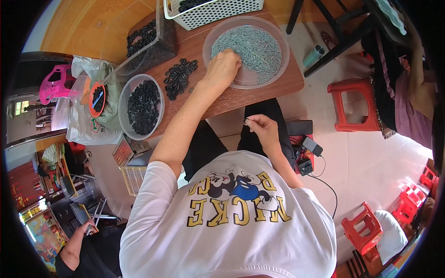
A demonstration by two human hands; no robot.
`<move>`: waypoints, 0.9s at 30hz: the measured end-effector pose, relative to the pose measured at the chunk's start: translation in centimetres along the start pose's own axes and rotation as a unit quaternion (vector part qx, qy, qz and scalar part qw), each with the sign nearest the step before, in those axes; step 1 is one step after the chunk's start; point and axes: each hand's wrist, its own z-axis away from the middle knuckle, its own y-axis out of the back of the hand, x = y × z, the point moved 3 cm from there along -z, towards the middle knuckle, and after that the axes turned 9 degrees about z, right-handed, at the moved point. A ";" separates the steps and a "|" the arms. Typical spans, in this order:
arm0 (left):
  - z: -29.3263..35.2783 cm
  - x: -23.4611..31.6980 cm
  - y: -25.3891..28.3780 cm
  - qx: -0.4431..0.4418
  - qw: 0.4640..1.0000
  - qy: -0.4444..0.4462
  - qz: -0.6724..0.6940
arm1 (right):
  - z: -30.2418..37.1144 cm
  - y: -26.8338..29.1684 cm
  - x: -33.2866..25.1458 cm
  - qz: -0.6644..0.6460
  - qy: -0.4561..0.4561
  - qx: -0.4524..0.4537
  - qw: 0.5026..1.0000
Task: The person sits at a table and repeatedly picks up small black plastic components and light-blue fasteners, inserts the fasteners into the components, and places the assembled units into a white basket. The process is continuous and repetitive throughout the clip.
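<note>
My left hand [223, 68] reaches over the near-left rim of a round translucent bowl [286, 48]. Its fingers are bent together among small grey-green screws [259, 44]; the fingertips are hidden, so what they grip does not show. Above my lap, my right hand [266, 133] is closed in a pinch, with a tiny piece at the fingertips too small to name. Left of the bowl, a loose pile of small black ring-like parts [177, 76] lies on the brown table [204, 104]. More such parts fill a round translucent tub [121, 113] at the table's left edge.
Behind stand a clear bin [166, 41] with black parts and a white perforated basket [213, 17]. Plastic bags [79, 123] sit left of the tub. At right are a black-legged table [340, 44], a metal cup [314, 55], a red stool [354, 104] and cabled chargers [311, 146].
</note>
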 end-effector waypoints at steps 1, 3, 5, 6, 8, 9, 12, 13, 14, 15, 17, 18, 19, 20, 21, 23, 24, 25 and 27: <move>-0.1 -0.1 -0.3 -0.002 1.000 0.002 -0.001 | 0.0 0.0 -0.2 0.001 0.000 0.000 1.000; -0.1 -0.3 -0.7 0.002 1.000 0.001 0.001 | 0.1 0.1 -0.5 0.004 0.000 -0.002 1.000; -0.2 -0.4 -0.9 0.012 1.000 -0.004 0.010 | 0.2 0.2 -0.4 0.008 -0.001 -0.001 1.000; -0.2 -0.4 -1.1 0.008 1.000 -0.003 -0.003 | 0.2 0.3 -0.4 0.010 -0.002 -0.002 1.000; -0.2 -0.2 -1.3 0.002 1.000 -0.006 -0.027 | 0.3 0.4 -0.4 0.007 0.003 -0.002 1.000; -0.1 -0.2 -1.2 0.000 0.999 -0.023 -0.024 | 0.4 0.4 -0.4 0.005 0.006 -0.004 1.000; 0.1 -0.2 0.0 0.019 0.998 -0.059 0.013 | 0.4 0.4 -1.2 0.001 0.024 0.003 1.000; 0.7 0.1 1.1 0.044 0.996 -0.060 0.040 | 0.4 0.4 -1.8 -0.005 0.028 -0.002 1.000; 1.4 0.3 2.1 0.067 0.994 -0.061 0.067 | 0.4 0.4 -2.6 -0.013 0.033 -0.006 0.999; 2.1 -0.3 2.6 0.054 0.970 0.026 0.235 | 0.3 0.4 -3.3 -0.020 0.037 -0.012 0.999; 4.6 -1.3 3.5 0.031 0.819 0.194 0.539 | 0.0 0.0 -4.8 -0.061 0.045 -0.035 0.997; 5.9 -1.6 3.9 0.028 0.762 0.218 0.609 | -0.3 -0.2 -5.5 -0.081 0.048 -0.047 0.994; 7.5 -2.2 4.0 0.027 0.697 0.239 0.675 | -0.5 -0.6 -6.0 -0.106 0.045 -0.060 0.991; 9.0 -2.5 3.7 0.022 0.625 0.259 0.736 | -0.8 -1.0 -6.6 -0.117 0.042 -0.061 0.990; 10.2 -2.8 3.2 0.024 0.555 0.256 0.791 | -1.1 -1.6 -7.3 -0.128 0.040 -0.062 0.989; 11.9 -1.9 3.2 0.011 0.491 0.244 0.836 | -1.3 -2.7 -8.2 -0.145 0.038 -0.072 0.986; 12.7 -1.4 3.1 0.005 0.458 0.237 0.857 | -1.4 -3.4 -8.5 -0.153 0.039 -0.080 0.984; 13.6 -1.7 2.8 0.030 0.459 0.247 0.853 | -1.4 -4.0 -8.9 -0.160 0.042 -0.089 0.982; 14.7 -1.9 2.8 0.053 0.477 0.244 0.843 | -1.1 -4.9 -9.9 -0.139 0.044 -0.090 0.985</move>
